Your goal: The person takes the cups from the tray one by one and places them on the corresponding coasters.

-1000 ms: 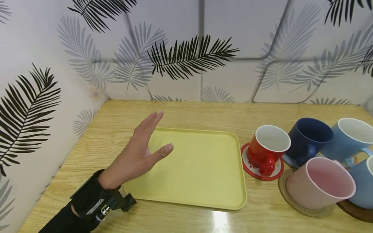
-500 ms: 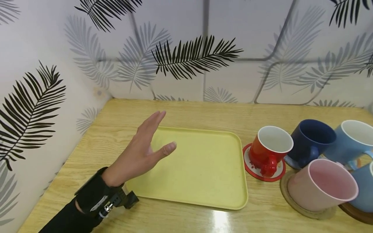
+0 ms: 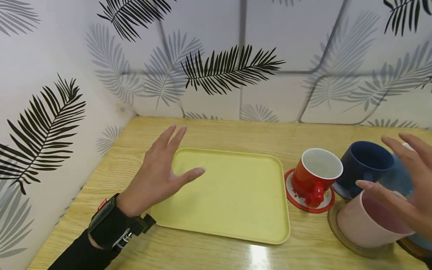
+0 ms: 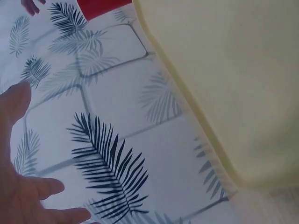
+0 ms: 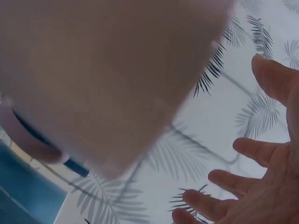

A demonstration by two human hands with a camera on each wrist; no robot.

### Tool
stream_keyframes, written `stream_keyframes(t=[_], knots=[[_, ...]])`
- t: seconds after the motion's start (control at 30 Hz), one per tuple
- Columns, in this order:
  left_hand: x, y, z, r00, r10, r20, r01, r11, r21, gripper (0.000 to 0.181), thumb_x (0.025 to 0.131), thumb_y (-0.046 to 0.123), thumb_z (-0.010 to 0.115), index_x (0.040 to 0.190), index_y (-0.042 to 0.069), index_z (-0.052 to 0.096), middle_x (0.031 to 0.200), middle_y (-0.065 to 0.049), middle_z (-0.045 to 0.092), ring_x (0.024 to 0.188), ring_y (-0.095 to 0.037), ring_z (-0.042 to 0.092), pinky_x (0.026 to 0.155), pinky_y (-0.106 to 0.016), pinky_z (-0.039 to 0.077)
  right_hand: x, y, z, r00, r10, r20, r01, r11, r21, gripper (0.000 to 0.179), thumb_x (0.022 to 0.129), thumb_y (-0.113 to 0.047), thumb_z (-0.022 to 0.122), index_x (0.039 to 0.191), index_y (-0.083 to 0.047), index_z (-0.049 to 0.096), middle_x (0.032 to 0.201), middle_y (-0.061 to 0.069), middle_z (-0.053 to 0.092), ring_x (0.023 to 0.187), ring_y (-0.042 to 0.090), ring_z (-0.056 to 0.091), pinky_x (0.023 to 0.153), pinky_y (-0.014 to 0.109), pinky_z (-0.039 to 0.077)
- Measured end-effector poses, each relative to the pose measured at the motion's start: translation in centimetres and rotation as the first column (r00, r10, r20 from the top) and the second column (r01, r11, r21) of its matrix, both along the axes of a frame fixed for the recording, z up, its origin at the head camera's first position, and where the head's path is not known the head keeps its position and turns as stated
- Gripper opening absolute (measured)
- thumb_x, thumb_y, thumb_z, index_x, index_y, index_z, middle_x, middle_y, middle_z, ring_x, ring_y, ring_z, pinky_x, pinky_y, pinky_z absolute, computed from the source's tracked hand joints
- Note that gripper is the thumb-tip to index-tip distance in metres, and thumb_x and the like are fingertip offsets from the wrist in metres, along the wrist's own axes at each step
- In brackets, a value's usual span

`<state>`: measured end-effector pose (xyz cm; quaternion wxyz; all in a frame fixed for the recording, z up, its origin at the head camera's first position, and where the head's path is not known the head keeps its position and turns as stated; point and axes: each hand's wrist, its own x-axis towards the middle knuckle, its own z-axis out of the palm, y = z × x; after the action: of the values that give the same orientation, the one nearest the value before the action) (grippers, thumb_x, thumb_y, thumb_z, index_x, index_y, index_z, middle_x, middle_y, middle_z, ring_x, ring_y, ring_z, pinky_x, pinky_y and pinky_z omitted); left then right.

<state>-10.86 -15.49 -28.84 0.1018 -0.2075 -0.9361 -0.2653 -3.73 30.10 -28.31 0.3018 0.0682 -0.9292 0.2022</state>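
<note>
Over the left part of a yellow tray (image 3: 229,198), my left hand (image 3: 162,172) hovers with fingers spread, holding nothing. My right hand (image 3: 415,183) is raised at the right edge of the head view, fingers apart, in front of a pink mug (image 3: 357,221). The pink mug stands on a round tan coaster (image 3: 342,240); in the right wrist view the mug (image 5: 107,79) looms large, apart from the fingers. Left of it, a red mug (image 3: 307,180) with white inside stands on a red-rimmed coaster (image 3: 303,205).
Behind the pink mug stands a dark blue mug (image 3: 357,165). A light blue mug (image 3: 399,176) is mostly hidden by my right hand. A brown coaster (image 3: 411,249) shows at lower right. A leaf-patterned wall (image 3: 216,101) borders the wooden table (image 3: 209,133) at the back.
My right hand has come into the head view from the right, over the pink mug. My left hand stays over the tray, its fingers a little more spread. The head view has shifted slightly.
</note>
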Motion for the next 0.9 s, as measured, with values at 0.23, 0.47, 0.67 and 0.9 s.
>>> stream_keyframes(t=[0.23,0.47,0.67,0.9], knots=[[0.2,-2.0,-0.4,0.997,0.030,-0.072,-0.035,0.997,-0.063,0.100,0.086,0.051,0.077,0.161,0.014,0.023,0.166,-0.016,0.019,0.148,-0.044,0.023,0.107,-0.071,0.029,-0.9,-0.3,-0.3,0.999,-0.006,0.048,0.005,1.000,0.021,0.109,0.081,-0.082,0.054,0.155,-0.004,0.036,0.162,0.028,0.022,0.148,0.051,0.018,0.116,0.069,0.009],[-0.2,-1.6,-1.2,0.992,-0.005,-0.123,0.004,1.000,-0.012,0.096,0.087,0.048,0.076,0.161,0.016,0.025,0.164,-0.016,0.025,0.149,-0.040,0.026,0.111,-0.067,0.028,-1.2,-0.2,-1.6,1.000,0.019,0.024,-0.021,0.997,0.080,0.120,0.075,-0.093,0.029,0.153,-0.003,0.037,0.159,0.032,0.024,0.146,0.054,0.021,0.116,0.070,0.010],[-0.6,-0.7,-1.7,0.982,-0.049,-0.185,0.048,0.999,-0.009,0.095,0.088,0.059,0.069,0.160,0.012,0.029,0.161,-0.018,0.029,0.149,-0.038,0.026,0.113,-0.065,0.027,-0.6,-0.4,-1.2,0.996,-0.035,0.085,0.031,0.998,0.046,0.112,0.080,-0.089,0.035,0.156,-0.007,0.033,0.164,0.025,0.019,0.149,0.050,0.014,0.115,0.071,0.007],[-1.2,-0.6,-1.7,0.970,-0.077,-0.229,0.075,0.997,-0.019,0.097,0.090,0.075,0.052,0.158,0.009,0.033,0.160,-0.020,0.031,0.149,-0.039,0.026,0.115,-0.065,0.024,-0.2,-0.5,-1.6,0.997,-0.027,0.075,0.026,1.000,0.004,0.123,0.072,-0.095,0.033,0.154,-0.003,0.037,0.162,0.028,0.021,0.149,0.050,0.015,0.116,0.070,0.005]])
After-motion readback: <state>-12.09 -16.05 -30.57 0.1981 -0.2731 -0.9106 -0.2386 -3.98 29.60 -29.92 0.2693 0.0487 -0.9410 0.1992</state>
